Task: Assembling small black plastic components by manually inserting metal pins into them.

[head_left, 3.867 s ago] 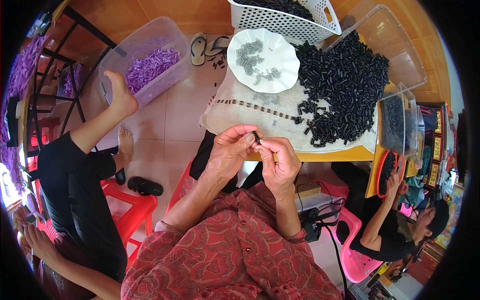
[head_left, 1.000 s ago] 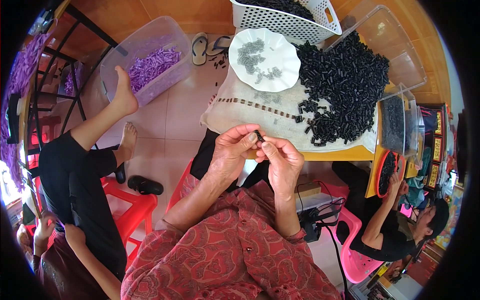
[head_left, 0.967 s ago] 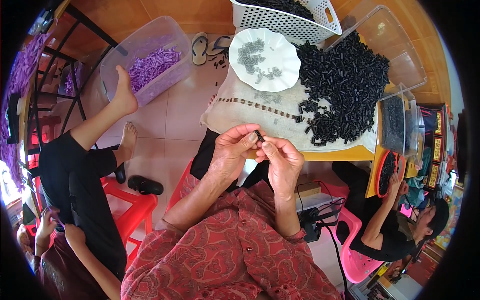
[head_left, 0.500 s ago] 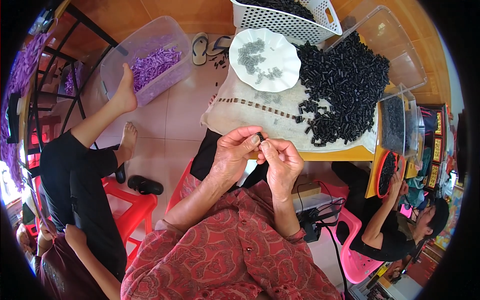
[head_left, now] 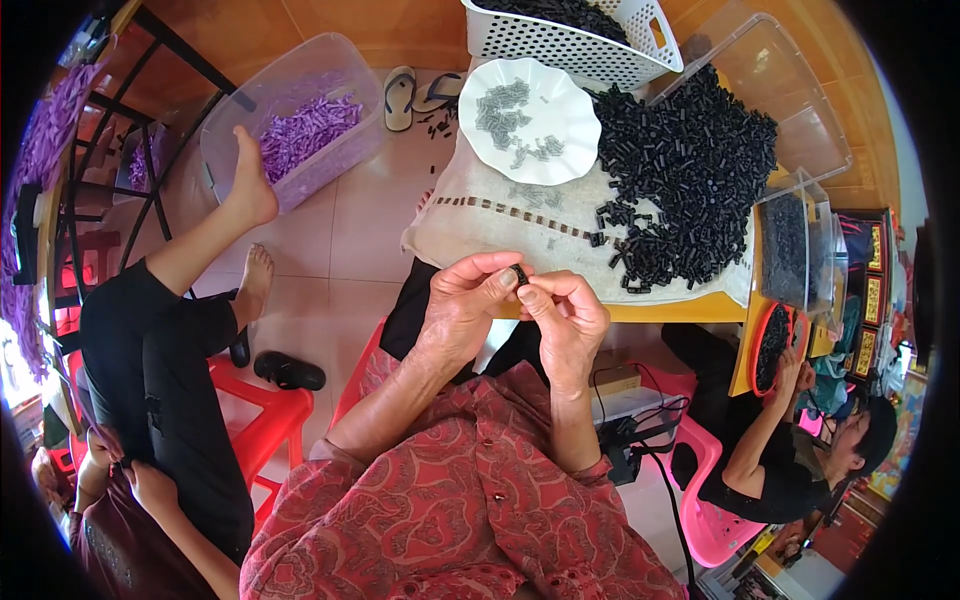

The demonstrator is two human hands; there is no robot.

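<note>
Just off the table's near edge, both my hands meet at one small black plastic piece (head_left: 519, 274). The thumb and fingers of my left hand (head_left: 465, 300) pinch it. My right hand (head_left: 566, 325) is closed on its other side, thumb and fingertips against it. Ahead on the table lies a big heap of black tube-like plastic pieces (head_left: 690, 180). A white scalloped plate (head_left: 570, 150) beside the heap holds small clear plastic pieces (head_left: 502, 115). A few more clear pieces (head_left: 535, 196) lie on the pale cloth (head_left: 470, 235) before the plate.
A white perforated basket (head_left: 570, 50) of black pieces stands at the back. Clear bins (head_left: 785, 250) sit at the right; a person (head_left: 790, 460) there reaches into a red tray (head_left: 757, 345). On the left floor is a clear tub (head_left: 345, 60) with purple pieces, near a seated person's foot (head_left: 255, 190).
My hands stay almost in place, the right one shifting very slightly right while the fingers still grip the black piece. The seated person's raised foot at the left moves a little.
</note>
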